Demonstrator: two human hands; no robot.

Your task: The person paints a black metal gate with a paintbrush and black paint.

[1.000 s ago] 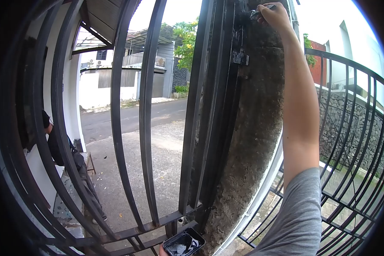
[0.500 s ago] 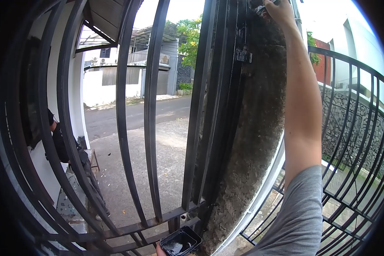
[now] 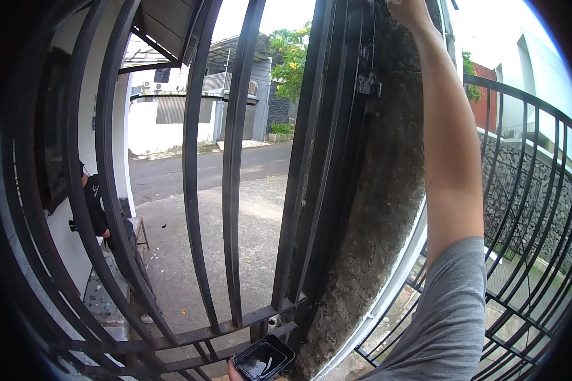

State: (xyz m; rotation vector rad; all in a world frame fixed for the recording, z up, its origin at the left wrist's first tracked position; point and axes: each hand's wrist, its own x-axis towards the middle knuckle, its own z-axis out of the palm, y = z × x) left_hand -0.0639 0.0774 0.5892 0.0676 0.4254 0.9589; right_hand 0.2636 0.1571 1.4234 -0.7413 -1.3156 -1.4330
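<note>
My left hand [image 3: 234, 371] shows at the bottom edge, its fingers on the side of a black plastic tray [image 3: 264, 359] with dark, shiny liquid inside. My right hand [image 3: 408, 11] is raised to the top edge, beside the upper end of the black gate post [image 3: 327, 127] and the dark, rough wall [image 3: 388, 165]. Its fingers are bent, but what they hold is cut off by the frame. Wet-looking black paint covers the metal latch plate [image 3: 367, 86] below that hand.
Curved black gate bars [image 3: 234, 165] cross the left and middle. Beyond them a person in dark clothes [image 3: 96, 203] is by a bench [image 3: 140, 233]. A road [image 3: 203, 170] runs behind. A black fence [image 3: 521, 95] is at the right.
My right hand has moved slightly left and up, partly out of the frame. The gate bars appear shifted right with the view. The tray sits slightly further left, still in my left hand.
</note>
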